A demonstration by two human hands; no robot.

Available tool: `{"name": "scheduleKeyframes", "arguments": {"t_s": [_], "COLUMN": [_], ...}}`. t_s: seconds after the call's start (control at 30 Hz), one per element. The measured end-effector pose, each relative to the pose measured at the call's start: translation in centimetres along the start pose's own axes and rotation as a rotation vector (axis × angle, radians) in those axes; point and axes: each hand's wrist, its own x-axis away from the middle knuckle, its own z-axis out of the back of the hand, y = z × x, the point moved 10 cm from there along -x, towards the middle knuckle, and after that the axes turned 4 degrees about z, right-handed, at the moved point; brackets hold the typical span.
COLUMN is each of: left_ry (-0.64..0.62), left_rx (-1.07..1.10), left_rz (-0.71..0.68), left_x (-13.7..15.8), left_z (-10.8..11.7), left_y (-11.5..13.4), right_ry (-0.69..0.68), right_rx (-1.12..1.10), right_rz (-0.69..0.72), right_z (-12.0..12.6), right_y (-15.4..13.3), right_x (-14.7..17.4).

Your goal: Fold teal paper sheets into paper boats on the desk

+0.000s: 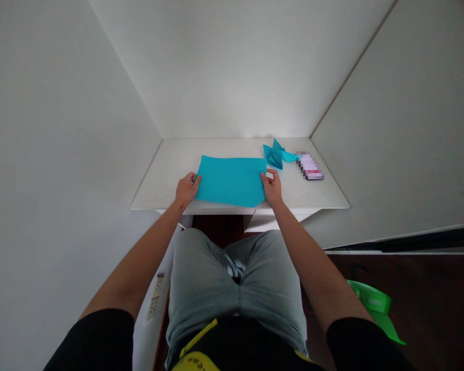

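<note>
A sheet of turquoise paper [232,180] is held out over the front of a white desk, its lower edge near the desk's front edge. My left hand [187,189] pinches its left side, thumb on top. On the opposite side, my right hand [271,188] grips the right edge with the thumb on the face and fingers behind. The paper's lower right corner looks bent or cut at a slant. Just beyond my right hand lies a folded turquoise paper figure [274,154] with pointed parts.
A phone [310,166], its screen blurred out, lies at the right of the white desk [170,154]. Walls enclose the desk at the back and both sides. A green plastic object [371,299] is on the dark floor at right. A wall socket [154,296] is low at left.
</note>
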Motion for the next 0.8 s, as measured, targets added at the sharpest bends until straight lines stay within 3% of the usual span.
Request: {"name": "scheduleKeyframes", "arguments": {"t_s": [0.17, 0.27, 0.33, 0.43, 0.6, 0.7, 0.8], "left_ry": [0.079, 0.175, 0.151, 0.079, 0.038, -0.033, -0.167], "left_rx": [-0.126, -0.193, -0.157, -0.003, 0.042, 0.016, -0.017], "left_rz": [0.122, 0.019, -0.101, -0.204, -0.139, -0.164, -0.198], "left_x": [-0.6, 0.3, 1.4, 3.3, 5.2, 5.5, 5.1], "left_z": [2.1, 3.0, 1.4, -3.0, -10.0, -11.9, -11.8], "left_y": [-1.6, 0.1, 2.4, 5.8, 8.5, 8.8, 8.2], "right_ry": [-0.066, -0.067, -0.069, -0.083, -0.077, -0.062, -0.053], "right_rx": [-0.012, 0.000, 0.018, 0.059, 0.098, 0.085, 0.082], "right_rz": [0.019, 0.076, 0.099, 0.118, 0.114, 0.103, 0.091], "right_z": [-1.2, -1.4, -1.4, -1.4, -1.4, -1.2, -1.2], "right_y": [-0.7, -1.2, -1.3, -1.4, -1.3, -1.3, -1.3], "right_x": [0.2, 0.2, 0.2, 0.3, 0.3, 0.3, 0.3]}}
